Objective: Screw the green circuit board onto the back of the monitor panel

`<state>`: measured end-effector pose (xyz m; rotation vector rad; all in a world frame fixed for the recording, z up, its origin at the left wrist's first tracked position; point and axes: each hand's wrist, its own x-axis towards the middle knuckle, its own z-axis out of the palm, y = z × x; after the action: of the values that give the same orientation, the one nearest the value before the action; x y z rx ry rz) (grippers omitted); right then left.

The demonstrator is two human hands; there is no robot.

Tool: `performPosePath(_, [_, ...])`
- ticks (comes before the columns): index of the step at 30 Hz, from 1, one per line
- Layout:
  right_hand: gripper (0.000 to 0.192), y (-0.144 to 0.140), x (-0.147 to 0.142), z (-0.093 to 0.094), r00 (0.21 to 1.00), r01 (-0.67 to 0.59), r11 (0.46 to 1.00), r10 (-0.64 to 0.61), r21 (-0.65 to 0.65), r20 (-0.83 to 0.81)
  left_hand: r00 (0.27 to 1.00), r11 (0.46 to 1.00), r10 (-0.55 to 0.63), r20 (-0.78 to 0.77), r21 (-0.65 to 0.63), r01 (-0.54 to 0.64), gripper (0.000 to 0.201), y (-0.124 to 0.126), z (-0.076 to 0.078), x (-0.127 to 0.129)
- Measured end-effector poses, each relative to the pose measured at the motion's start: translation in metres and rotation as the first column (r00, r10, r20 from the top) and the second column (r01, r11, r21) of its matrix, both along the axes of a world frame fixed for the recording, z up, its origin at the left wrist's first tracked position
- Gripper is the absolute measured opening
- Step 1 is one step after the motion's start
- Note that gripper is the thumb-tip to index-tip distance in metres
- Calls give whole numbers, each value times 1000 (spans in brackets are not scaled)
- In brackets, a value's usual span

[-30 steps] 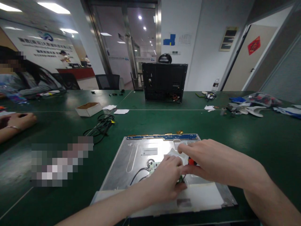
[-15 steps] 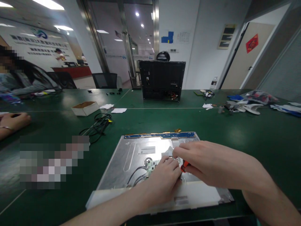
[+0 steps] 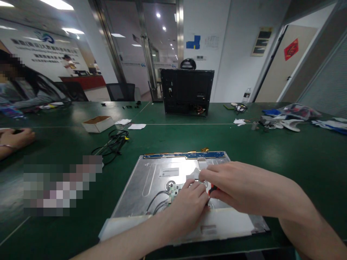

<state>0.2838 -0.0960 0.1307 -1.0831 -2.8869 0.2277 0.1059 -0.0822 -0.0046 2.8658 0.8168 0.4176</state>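
Note:
A silver LCD panel (image 3: pixel 138 180) lies back side up on the green table in front of me, with a blue circuit strip (image 3: pixel 173 156) along its far edge. My left hand (image 3: pixel 187 202) rests on the panel, its curled fingers pressing a small green circuit board (image 3: pixel 175 189) that has black wires (image 3: pixel 157 198). Over the panel's middle, my right hand (image 3: pixel 227 180) is closed around a red-and-black screwdriver (image 3: pixel 213 188), pointed down beside the left fingertips. Its tip and the spot it touches are mostly hidden by my hands.
Black cables (image 3: pixel 112 144) and an open cardboard box (image 3: pixel 98 124) are at the left. A black monitor housing (image 3: pixel 187 92) stands at the back. Plastic bags and loose parts (image 3: pixel 271 121) lie at the far right. Another person's hand (image 3: pixel 17 141) is at the left edge.
The red part of the screwdriver handle has turned a little within my right fingers and shows less. My left hand stays in place.

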Motion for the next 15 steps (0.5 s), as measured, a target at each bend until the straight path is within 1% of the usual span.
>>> performPosePath(8, [15,0,1,-1,1000,0,1000,0,16,10,1000,1000,16,4,-10,-16,22,0,-2,1])
performPosePath(15, [16,-4,1,3,1000,-1,1000,0,-25,-4,999,1000,-13,45,-17,14,25,-1,0,-1])
